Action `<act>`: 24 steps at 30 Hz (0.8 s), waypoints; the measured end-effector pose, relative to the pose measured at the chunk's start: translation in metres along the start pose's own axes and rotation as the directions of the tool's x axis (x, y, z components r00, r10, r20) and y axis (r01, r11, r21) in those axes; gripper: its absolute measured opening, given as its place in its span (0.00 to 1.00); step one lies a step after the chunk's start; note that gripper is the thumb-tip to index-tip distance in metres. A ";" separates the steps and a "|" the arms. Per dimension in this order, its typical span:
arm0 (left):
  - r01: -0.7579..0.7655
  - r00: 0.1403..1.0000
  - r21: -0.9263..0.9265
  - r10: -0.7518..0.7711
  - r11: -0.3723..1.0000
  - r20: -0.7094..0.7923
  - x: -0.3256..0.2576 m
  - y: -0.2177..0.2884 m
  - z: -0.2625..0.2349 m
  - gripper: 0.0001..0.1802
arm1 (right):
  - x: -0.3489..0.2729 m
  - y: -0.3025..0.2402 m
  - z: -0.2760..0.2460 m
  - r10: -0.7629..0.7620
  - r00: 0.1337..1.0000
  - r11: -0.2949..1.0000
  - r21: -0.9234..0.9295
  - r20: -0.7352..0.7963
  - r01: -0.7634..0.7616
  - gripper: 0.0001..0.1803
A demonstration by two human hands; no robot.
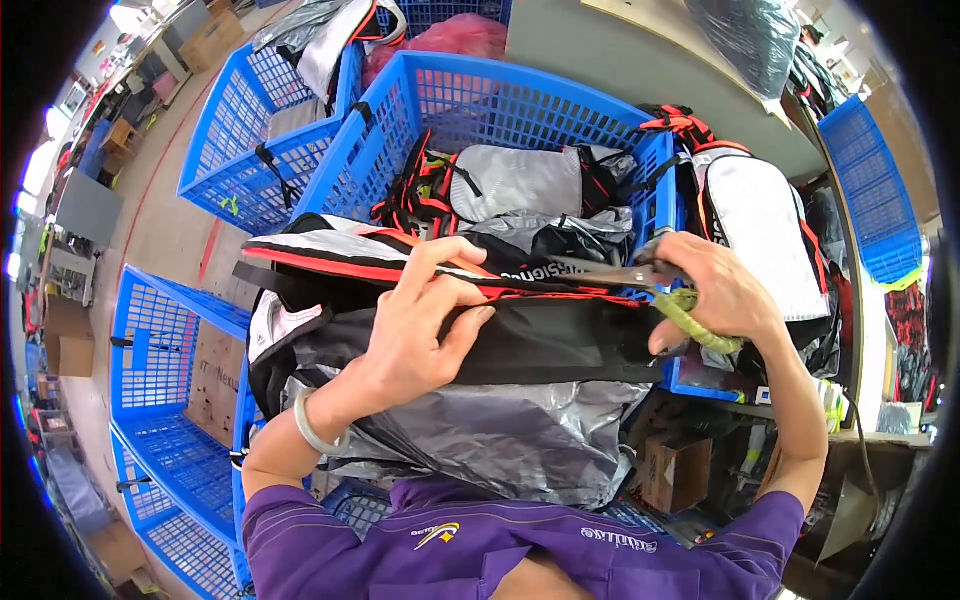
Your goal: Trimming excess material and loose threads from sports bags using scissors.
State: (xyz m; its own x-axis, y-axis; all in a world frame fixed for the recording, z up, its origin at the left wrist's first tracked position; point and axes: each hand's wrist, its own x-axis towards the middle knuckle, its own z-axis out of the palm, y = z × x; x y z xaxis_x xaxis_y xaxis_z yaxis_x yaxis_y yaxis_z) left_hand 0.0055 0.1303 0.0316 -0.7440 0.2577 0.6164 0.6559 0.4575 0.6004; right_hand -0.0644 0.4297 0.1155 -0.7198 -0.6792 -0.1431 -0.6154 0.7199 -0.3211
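Black, grey and red fabric fills the middle of the view: a black backpack with red piping and silver-grey panels [520, 345] lies across the near rim of a blue plastic mesh crate [480, 105]. Left hand [420, 320] presses down on the bag's top edge, its grip closed over the black fabric, a silver bangle [310, 425] on the wrist. Right hand [715, 290] has its grip wrapped around scissors with yellow-green wound handles [640, 280], blades pointing left along the red seam. More grey and black bags [520, 185] sit piled inside the crate beyond.
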 end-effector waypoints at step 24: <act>-0.043 0.961 0.350 0.135 0.936 -0.241 -0.023 -0.007 -0.007 0.17 | 0.040 -0.022 0.000 -0.088 0.990 0.996 0.021 0.113 0.086 0.36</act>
State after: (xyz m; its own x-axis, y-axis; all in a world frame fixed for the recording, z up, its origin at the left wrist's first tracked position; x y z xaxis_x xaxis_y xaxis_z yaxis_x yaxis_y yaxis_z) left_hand 0.0184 0.1154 0.0165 -0.5960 0.1039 0.7963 0.6013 0.7149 0.3568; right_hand -0.0801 0.3869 0.1170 -0.6219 -0.7516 -0.2197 -0.6679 0.6556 -0.3523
